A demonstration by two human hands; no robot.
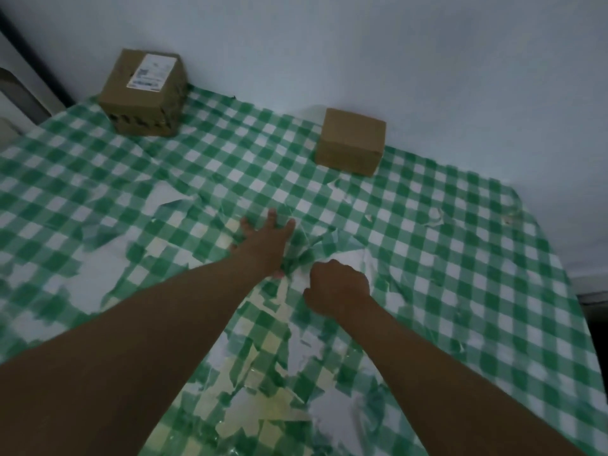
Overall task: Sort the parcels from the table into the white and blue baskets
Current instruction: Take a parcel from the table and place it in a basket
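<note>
Two brown cardboard parcels stand at the back of the table against the wall. The larger parcel (144,93) at the far left carries a white shipping label on top. The smaller plain parcel (350,141) sits to its right. My left hand (263,245) lies flat with fingers spread on the torn green-checked tablecloth (460,258) at the table's middle. Just right of it, my right hand (337,286) has its fingers curled and seems to pinch a bunched fold of the cloth. Both hands are well short of the parcels. No basket is in view.
The tablecloth is worn, with white and yellowish patches showing through. A pale wall (394,60) runs along the table's far edge. A dark upright frame (33,54) stands at the far left. The table's right edge drops off near a dark gap (592,297).
</note>
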